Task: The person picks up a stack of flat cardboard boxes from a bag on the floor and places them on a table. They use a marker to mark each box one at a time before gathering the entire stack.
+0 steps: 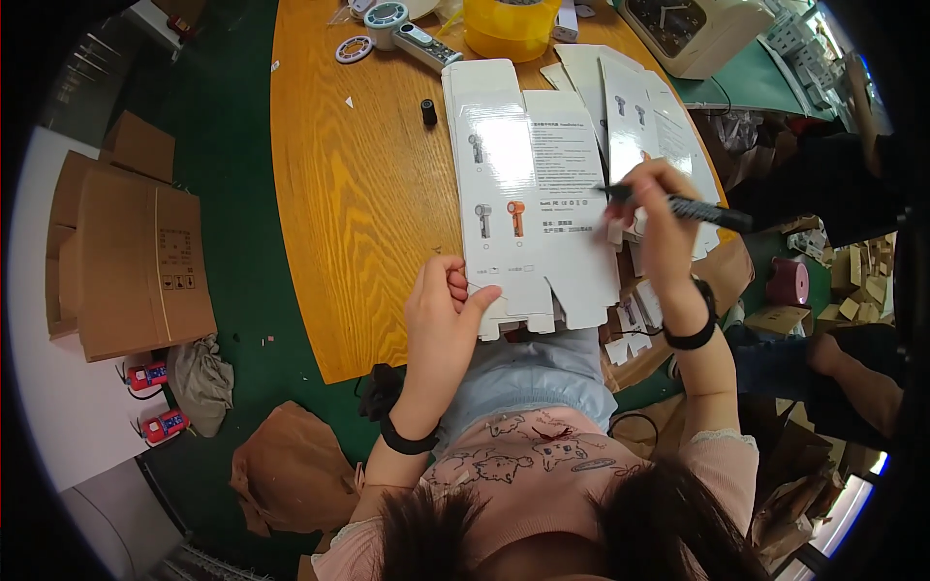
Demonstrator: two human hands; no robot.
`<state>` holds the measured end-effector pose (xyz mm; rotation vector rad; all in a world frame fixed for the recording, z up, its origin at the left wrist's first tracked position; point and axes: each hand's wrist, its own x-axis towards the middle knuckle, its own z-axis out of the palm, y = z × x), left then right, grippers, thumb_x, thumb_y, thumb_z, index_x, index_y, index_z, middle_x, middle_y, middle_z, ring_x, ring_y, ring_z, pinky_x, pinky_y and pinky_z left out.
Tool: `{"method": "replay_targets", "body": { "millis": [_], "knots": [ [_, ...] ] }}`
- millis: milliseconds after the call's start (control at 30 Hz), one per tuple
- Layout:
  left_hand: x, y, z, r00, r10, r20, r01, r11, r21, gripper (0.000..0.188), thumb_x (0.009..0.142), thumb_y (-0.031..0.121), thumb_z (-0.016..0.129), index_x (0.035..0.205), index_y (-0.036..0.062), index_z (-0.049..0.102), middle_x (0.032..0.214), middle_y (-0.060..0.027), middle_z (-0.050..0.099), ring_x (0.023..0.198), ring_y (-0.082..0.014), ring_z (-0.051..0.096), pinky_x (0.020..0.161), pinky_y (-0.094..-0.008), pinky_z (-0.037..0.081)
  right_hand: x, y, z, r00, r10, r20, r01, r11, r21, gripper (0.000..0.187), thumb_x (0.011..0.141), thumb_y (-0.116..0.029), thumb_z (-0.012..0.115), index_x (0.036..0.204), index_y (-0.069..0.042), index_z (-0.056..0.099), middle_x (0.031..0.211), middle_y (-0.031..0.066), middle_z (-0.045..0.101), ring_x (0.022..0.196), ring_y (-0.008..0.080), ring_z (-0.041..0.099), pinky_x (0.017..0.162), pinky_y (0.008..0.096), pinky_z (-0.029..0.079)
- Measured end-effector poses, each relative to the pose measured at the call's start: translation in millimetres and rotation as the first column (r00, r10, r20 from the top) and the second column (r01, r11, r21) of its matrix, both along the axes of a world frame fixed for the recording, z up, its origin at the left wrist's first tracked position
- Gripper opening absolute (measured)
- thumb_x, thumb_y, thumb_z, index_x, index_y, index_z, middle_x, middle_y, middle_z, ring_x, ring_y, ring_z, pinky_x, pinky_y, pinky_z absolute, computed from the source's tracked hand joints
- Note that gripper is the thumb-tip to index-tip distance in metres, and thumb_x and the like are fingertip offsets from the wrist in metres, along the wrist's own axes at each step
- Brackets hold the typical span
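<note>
Head view: left hand (441,300) is pinching the lower-left edge of a flattened white carton (572,257), which is lying across the table's (354,242) near edge; right hand (666,208) is gripping a black marker (715,214), tip pointing at it (contact unclear). Marking is probably under way, unfinished; more flat cartons (625,116) are lying beyond, rightward, their status not showing.
</note>
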<state>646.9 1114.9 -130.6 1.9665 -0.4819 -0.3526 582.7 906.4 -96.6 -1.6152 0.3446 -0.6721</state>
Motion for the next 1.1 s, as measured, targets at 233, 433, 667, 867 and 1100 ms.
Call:
{"method": "replay_targets", "body": {
  "millis": [233,433,667,867,1100],
  "knots": [
    [8.3,9.7,22.5,0.88,-0.052,-0.473,-0.184,0.88,-0.438,0.025,0.074,0.003,0.063,0.092,-0.0043,0.047,0.078,-0.0082,0.055,0.067,-0.0117,0.054,0.06,-0.0213,0.045,-30.4,-74.0,-31.3,0.954,-0.227,-0.195,0.259,0.953,0.159,0.018,0.085,-0.015,0.045,0.078,-0.001,0.052,0.061,0.0062,0.053,0.058,0.0149,0.056,0.061,0.0244,0.047],
    [3.2,-63.2,64.4,0.876,-0.285,-0.389,0.005,0.812,-0.583,0.034,0.075,0.006,0.064,0.1,-0.0062,0.044,0.085,-0.0108,0.055,0.076,-0.0137,0.056,0.064,-0.0221,0.046,-66.4,-101.1,13.2,0.843,-0.369,0.392,0.269,0.919,0.287,0.022,0.084,-0.022,0.047,0.081,-0.001,0.053,0.062,0.0075,0.054,0.065,0.0185,0.057,0.071,0.03,0.047],
    [-9.4,-47.7,38.5,0.964,-0.111,0.243,0.137,0.986,-0.092,0.048,0.069,0.013,0.069,0.105,-0.0027,0.042,0.094,-0.014,0.048,0.078,-0.0198,0.051,0.064,-0.0294,0.044,-34.9,-54.7,38.4,0.904,-0.264,0.336,0.264,0.963,0.046,0.019,0.083,-0.018,0.048,0.081,0.001,0.053,0.064,0.0094,0.055,0.06,0.0163,0.057,0.06,0.026,0.045],
    [-3.0,-5.2,13.5,0.998,0.005,0.07,-0.015,0.991,0.131,0.04,0.067,0.013,0.071,0.094,-0.0004,0.046,0.08,-0.0084,0.05,0.066,-0.0138,0.048,0.056,-0.0249,0.041,33.8,-0.2,5.1,0.971,0.218,-0.096,-0.224,0.973,-0.059,0.01,0.081,-0.008,0.052,0.078,0.001,0.053,0.062,0.0047,0.055,0.051,0.0075,0.051,0.048,0.0183,0.04],
    [-4.6,-1.9,5.1,0.997,-0.009,-0.083,0.008,1.0,-0.014,0.032,0.069,0.011,0.07,0.087,-0.0007,0.047,0.064,-0.0041,0.048,0.054,-0.0111,0.046,0.051,-0.0237,0.042,65.8,7.3,-18.3,0.939,0.264,-0.223,-0.26,0.964,0.045,0.013,0.08,-0.01,0.053,0.076,0.002,0.053,0.061,0.0026,0.054,0.052,0.0062,0.051,0.048,0.0177,0.038]
  ]
}}
